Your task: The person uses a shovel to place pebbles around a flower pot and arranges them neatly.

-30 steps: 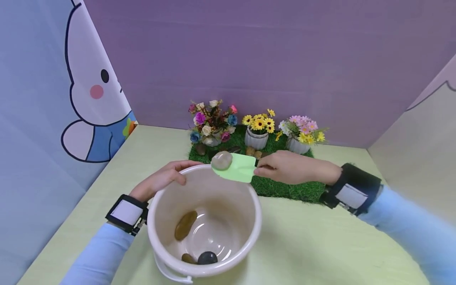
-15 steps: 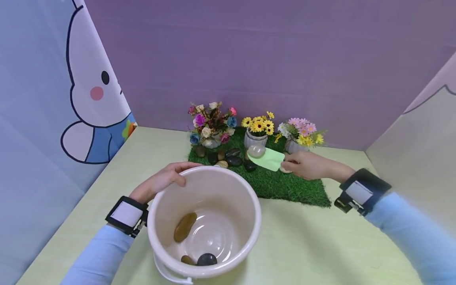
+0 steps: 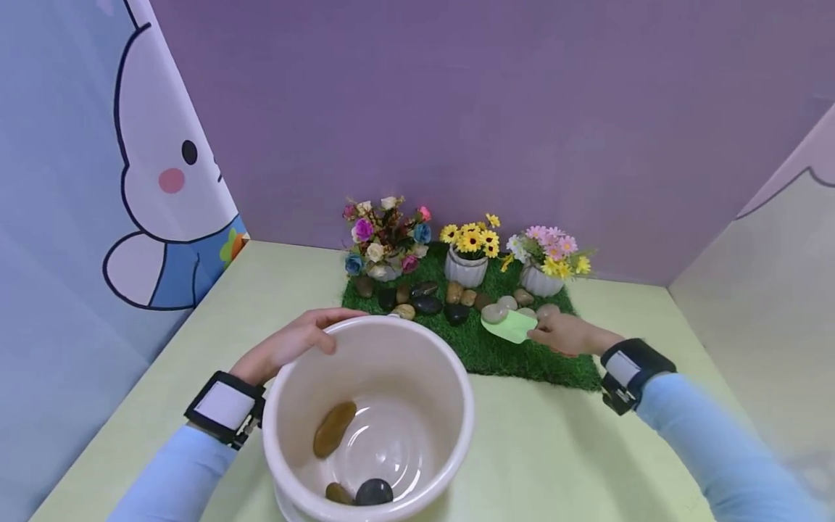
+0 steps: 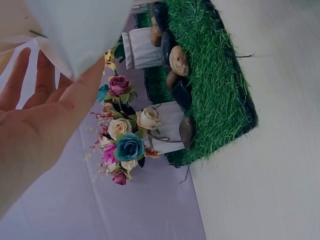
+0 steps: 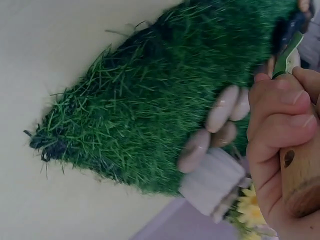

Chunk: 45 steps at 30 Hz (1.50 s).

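Observation:
My left hand [image 3: 296, 344] grips the far-left rim of a cream bucket [image 3: 465, 406], thumb inside. Inside lie a long brown stone [image 3: 335, 429], a black stone [image 3: 374, 492] and a small brown stone [image 3: 338, 494]. My right hand [image 3: 562, 335] holds a small garden trowel with a light green blade [image 3: 512, 328]; its wooden handle [image 5: 302, 170] shows in the right wrist view. A pale stone [image 3: 494, 313] is at the blade's far-left end. The blade is low over the artificial grass mat [image 3: 535, 362], beside other pale stones [image 3: 507, 302].
Along the mat's back stand pots of multicoloured roses [image 3: 385, 239], yellow flowers [image 3: 470, 239] and pink flowers [image 3: 551, 246]. In front of them runs a row of brown and black stones [image 3: 427, 304]. A purple wall [image 3: 457, 109] rises behind the pale table [image 3: 522, 449].
My right hand has carried the trowel and its pale stone from above the bucket rim rightward and down to the stones on the mat. My left hand stays on the rim.

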### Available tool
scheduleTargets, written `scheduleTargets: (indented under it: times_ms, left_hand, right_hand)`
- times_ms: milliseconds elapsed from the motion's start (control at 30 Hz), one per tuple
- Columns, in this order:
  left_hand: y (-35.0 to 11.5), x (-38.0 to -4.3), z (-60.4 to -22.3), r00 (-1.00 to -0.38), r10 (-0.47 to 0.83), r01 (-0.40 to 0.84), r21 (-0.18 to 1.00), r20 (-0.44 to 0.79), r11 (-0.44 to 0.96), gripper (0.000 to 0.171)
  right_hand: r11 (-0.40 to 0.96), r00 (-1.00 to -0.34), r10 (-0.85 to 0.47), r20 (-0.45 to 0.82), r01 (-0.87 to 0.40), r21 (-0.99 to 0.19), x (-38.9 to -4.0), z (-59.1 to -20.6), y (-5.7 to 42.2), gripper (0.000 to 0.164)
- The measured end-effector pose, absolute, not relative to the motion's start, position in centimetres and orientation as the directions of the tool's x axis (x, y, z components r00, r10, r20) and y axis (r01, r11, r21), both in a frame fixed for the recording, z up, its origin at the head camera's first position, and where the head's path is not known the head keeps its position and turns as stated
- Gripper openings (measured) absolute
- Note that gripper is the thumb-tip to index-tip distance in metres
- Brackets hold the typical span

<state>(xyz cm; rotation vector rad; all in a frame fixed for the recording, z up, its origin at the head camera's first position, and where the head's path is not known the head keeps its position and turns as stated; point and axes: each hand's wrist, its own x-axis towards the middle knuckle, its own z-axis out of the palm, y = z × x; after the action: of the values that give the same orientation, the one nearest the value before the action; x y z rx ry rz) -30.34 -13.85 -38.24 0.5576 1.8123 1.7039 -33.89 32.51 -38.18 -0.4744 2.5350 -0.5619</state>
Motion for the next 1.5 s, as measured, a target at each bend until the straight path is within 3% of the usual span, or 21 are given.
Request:
scheduleTargets:
  times_ms: [133, 300, 567, 867, 1200, 1367, 1500]
  left_hand:
    - [-13.6, -29.4, -39.2, -0.725, 0.673, -0.116, 0.989, -0.146, 0.091, 0.073]
    - [-13.4, -28.7, -39.6, -0.714, 0.686, -0.126, 0.99, -0.14, 0.071, 0.075]
    - [-13.6, -29.0, -38.5, -0.73, 0.673, -0.109, 0.992, -0.12, 0.06, 0.076]
    - [-13.2, -29.9, -38.1, -0.738, 0.664, -0.082, 0.993, -0.121, 0.089, 0.075]
    - [-13.3, -30.3, -38.4, -0.744, 0.655, -0.102, 0.991, -0.131, 0.083, 0.075]
    - [-13.4, -30.6, -38.3, -0.738, 0.661, -0.121, 0.99, -0.136, 0.069, 0.074]
    - [-14.0, -30.5, -38.1, -0.739, 0.658, -0.123, 0.989, -0.144, 0.078, 0.074]
  right_hand:
    - [0.852, -0.797, -0.435, -0.419, -0.215, -0.477, -33.3, -40.5, 33.1, 0.049]
    - [0.847, -0.793, -0.48, -0.375, -0.309, -0.432, -33.2, -41.4, 33.4, 0.051]
    - [0.9, -0.829, -0.419, -0.369, -0.327, -0.289, -34.8, -39.2, 32.8, 0.05]
    - [0.952, -0.807, -0.293, -0.512, -0.195, -0.238, -35.3, -37.6, 32.4, 0.048]
    - [0.984, -0.791, -0.148, -0.594, -0.181, -0.004, -35.8, -34.2, 30.7, 0.047]
    - [0.991, -0.841, -0.1, -0.532, -0.132, 0.022, -34.8, -33.5, 30.3, 0.039]
    - [0.992, -0.928, -0.098, -0.36, -0.06, -0.115, -32.9, -34.7, 29.8, 0.039]
